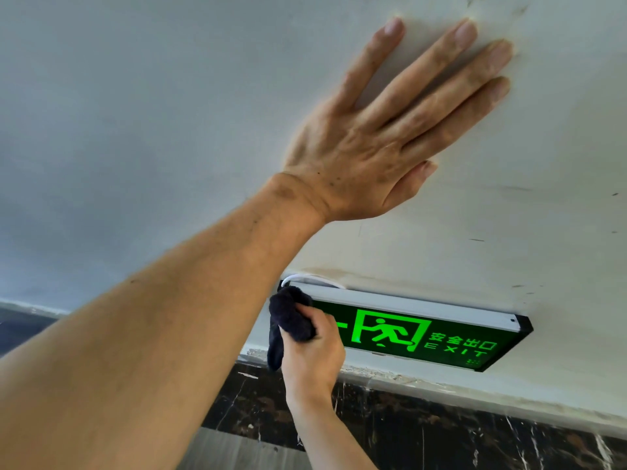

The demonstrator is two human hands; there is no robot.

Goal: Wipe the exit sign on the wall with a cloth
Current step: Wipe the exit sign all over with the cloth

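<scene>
A glowing green exit sign (pixel 424 335) in a black and silver frame hangs low on the white wall (pixel 135 113). My right hand (pixel 314 347) grips a dark cloth (pixel 288 320) and presses it against the sign's left end, covering that end. A tail of the cloth hangs down beside my wrist. My left hand (pixel 383 130) lies flat on the wall above the sign, fingers spread, holding nothing. My left forearm crosses the view from the lower left.
A white cable (pixel 315 279) loops out above the sign's top left corner. A dark marble skirting (pixel 441 429) runs below the sign, with chipped plaster along its top edge. The wall carries scuffs and stains near the sign.
</scene>
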